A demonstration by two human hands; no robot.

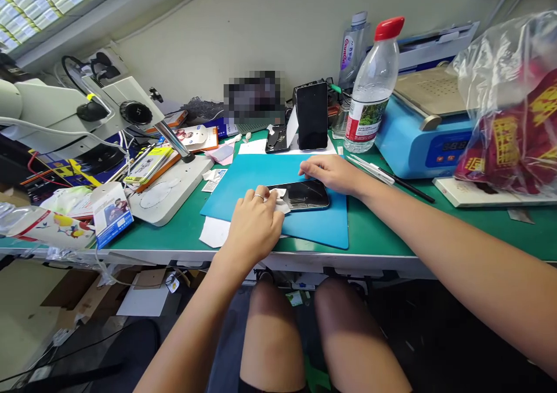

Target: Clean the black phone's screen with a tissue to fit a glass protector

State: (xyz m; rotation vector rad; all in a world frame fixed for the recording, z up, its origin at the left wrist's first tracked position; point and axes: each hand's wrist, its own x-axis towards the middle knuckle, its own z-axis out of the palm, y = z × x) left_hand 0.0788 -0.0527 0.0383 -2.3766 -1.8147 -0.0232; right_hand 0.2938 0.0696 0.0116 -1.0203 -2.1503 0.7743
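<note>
Green table [478,227], pale wall [265,39], blue mat [252,172], phone [308,195], left grip [255,224] pinching tissue [282,205], right grip [329,172] curled, hold unclear

Red-capped bottle [366,94] beside blue machine [420,137]; clear plastic bag [491,62] right.

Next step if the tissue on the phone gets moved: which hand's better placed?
Left, I'd say. The left hand is already at the tissue, over the left end of the phone. The right hand is by the phone's far edge, apart from the tissue.
</note>
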